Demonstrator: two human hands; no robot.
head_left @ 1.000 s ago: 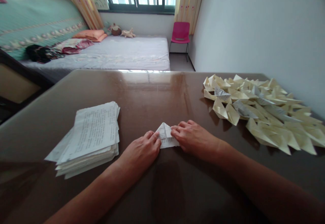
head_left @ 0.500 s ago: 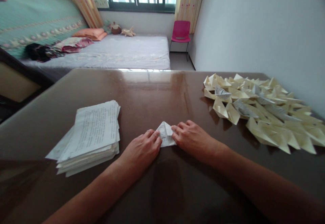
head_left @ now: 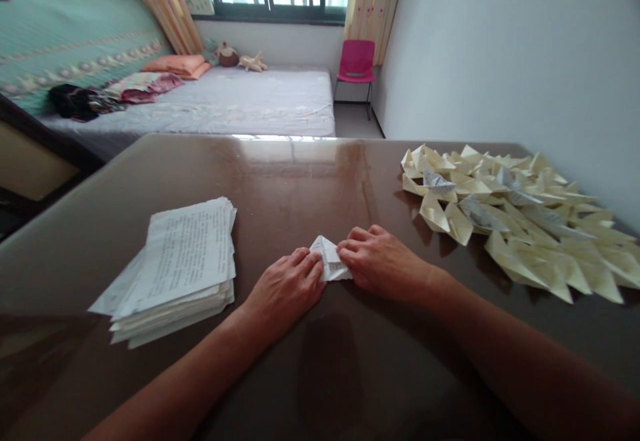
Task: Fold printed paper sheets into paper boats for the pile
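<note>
A small sheet of printed paper (head_left: 329, 258), folded to a peak at its far side, lies on the brown table (head_left: 280, 201) between my hands. My left hand (head_left: 293, 280) presses on its left part with bent fingers held together. On its right part, my right hand (head_left: 377, 261) has its fingers curled and closed on the paper. The fingertips and thumbs hide both side edges of the sheet. To the left of my left hand is a stack of printed sheets (head_left: 185, 254). Right of my right hand sit many folded paper boats (head_left: 500, 208), mostly cream, several printed.
The table's far edge faces a bed (head_left: 280, 101) with pillows and cloth on it. A pink chair (head_left: 357, 61) stands beyond, by the window. A white wall (head_left: 500, 48) runs along the right, and a dark wooden chair (head_left: 40, 154) is at the left.
Both hands have shifted slightly away from me with the folded paper. My left hand has moved a little to the right, covering more of the paper's left side.
</note>
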